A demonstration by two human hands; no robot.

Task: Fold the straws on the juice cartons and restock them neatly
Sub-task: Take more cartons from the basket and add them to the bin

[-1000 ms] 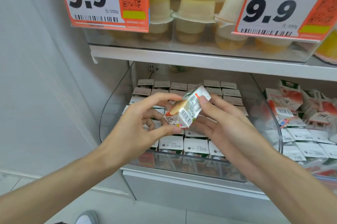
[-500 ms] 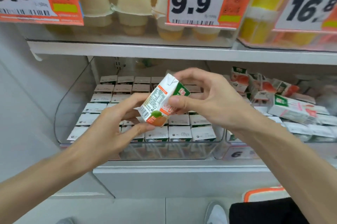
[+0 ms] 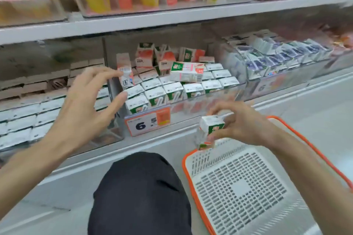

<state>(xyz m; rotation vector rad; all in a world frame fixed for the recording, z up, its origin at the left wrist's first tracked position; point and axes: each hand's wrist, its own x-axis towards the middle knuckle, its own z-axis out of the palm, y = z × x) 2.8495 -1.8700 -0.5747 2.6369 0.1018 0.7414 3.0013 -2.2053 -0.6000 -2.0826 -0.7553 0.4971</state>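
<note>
My right hand (image 3: 240, 122) grips a small white, green and orange juice carton (image 3: 210, 129) over the near rim of a white basket. My left hand (image 3: 86, 104) is spread open in the air, fingers stretched towards the clear shelf bin (image 3: 236, 89) and holding nothing. That bin holds rows of upright juice cartons (image 3: 172, 89). One carton (image 3: 187, 72) lies on its side on top of them. Several more (image 3: 145, 57) are jumbled at the back.
A white basket with an orange rim (image 3: 240, 190) sits on the floor at the lower right. My knee in black cloth (image 3: 141, 192) is in front of the shelf. Neighbouring bins hold white cartons (image 3: 28, 116) and blue-white cartons (image 3: 277, 60). An orange price tag (image 3: 149, 122) hangs on the bin's front.
My view has swung right and down. My left hand has let go of the carton and spread open. My right hand has carried the carton down to the basket.
</note>
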